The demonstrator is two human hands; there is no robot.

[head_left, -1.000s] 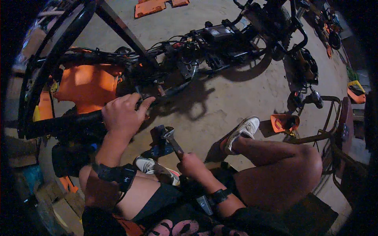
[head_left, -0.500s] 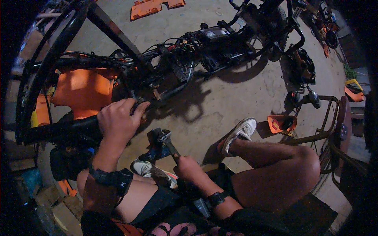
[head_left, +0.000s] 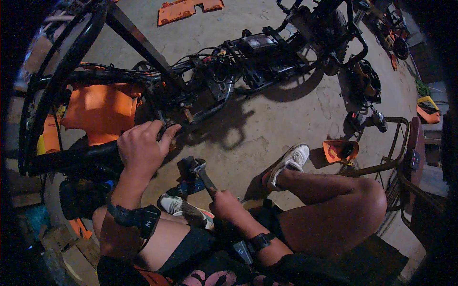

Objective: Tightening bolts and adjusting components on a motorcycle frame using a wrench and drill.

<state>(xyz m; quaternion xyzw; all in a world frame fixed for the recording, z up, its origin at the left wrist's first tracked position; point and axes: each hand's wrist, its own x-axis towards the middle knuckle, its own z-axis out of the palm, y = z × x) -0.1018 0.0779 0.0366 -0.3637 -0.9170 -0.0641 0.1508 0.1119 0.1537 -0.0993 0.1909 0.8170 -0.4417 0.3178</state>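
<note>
A stripped black vehicle frame (head_left: 267, 86) with bare wiring lies across the floor before me. At its near left end my left hand (head_left: 143, 145) is closed, thumb and fingers pressed round a small part beside the lower tube; the hand hides what it grips. My right hand (head_left: 229, 206), low over my lap, is wrapped round the handle of an adjustable wrench (head_left: 206, 178). The wrench's jaws point up and left, apart from the frame. A short rusty bolt-like piece (head_left: 188, 115) sticks out of the frame just right of my left hand.
An orange panel (head_left: 100, 112) sits within the frame's left end; another orange panel (head_left: 188, 10) lies far off. On the right are an orange tray-like piece (head_left: 329, 151), a drill-like tool (head_left: 379, 119) and a metal-framed chair (head_left: 405, 143). Cardboard (head_left: 81, 257) lies at lower left.
Almost nothing has moved. My left hand keeps its grip at the frame, and my right hand with the adjustable wrench has shifted only very slightly.
</note>
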